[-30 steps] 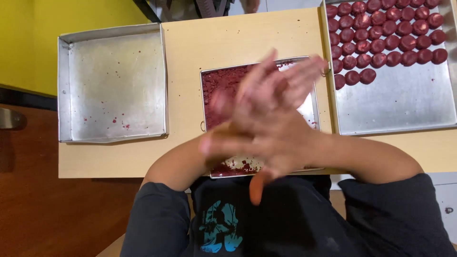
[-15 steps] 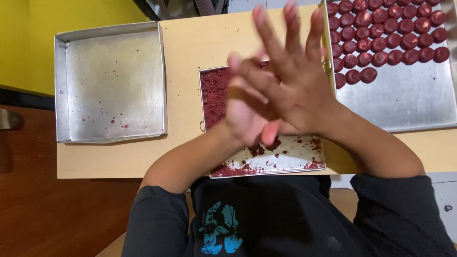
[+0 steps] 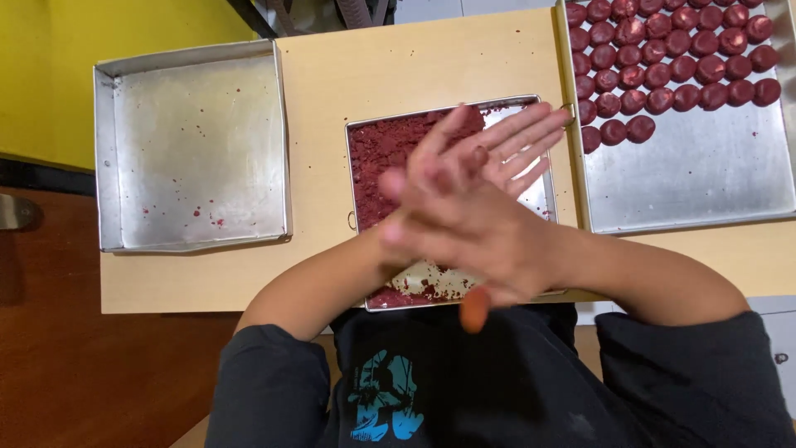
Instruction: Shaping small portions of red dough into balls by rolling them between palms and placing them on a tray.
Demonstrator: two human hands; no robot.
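Pale wooden tabletop [image 3: 414, 66] against a yellow wall, brown floor at the left. Three square metal trays on it. Left hand [image 3: 489, 153] and right hand [image 3: 473, 228] pressed palm to palm above the middle square metal tray [image 3: 543, 195], right over left, fingers of both stretched out flat and blurred. Whatever sits between the palms hidden, so cannot tell what is held. Middle tray partly filled with dark red crumbly mixture [image 3: 381, 153], heaped toward its far left corner, scattered crumbs near the front edge. To the right, a large shallow metal tray [image 3: 705, 182] holding rows of small dark red round balls [image 3: 663, 58] along its far side. To the left, well apart, an empty-looking square metal pan [image 3: 195, 145] with a few red specks.
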